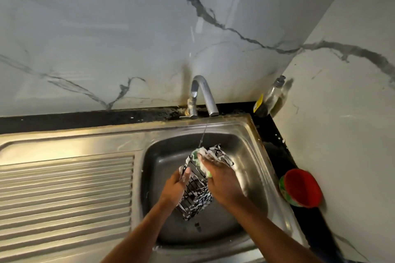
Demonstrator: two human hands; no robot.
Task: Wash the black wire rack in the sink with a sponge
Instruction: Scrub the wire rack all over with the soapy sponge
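Observation:
The black wire rack (196, 190), streaked with white foam, is held tilted above the steel sink basin (252, 179). My left hand (176, 186) grips its left edge. My right hand (222, 181) presses a soapy green-and-white sponge (197, 157) against the rack's upper part. A thin stream of water falls from the chrome tap (204, 94) onto the rack's far end.
A ribbed steel draining board (64, 198) lies left of the basin. A dish-soap bottle (269, 98) stands in the back right corner on the black counter. A red bowl (301, 188) sits on the counter right of the sink. Marble-look walls close in behind and on the right.

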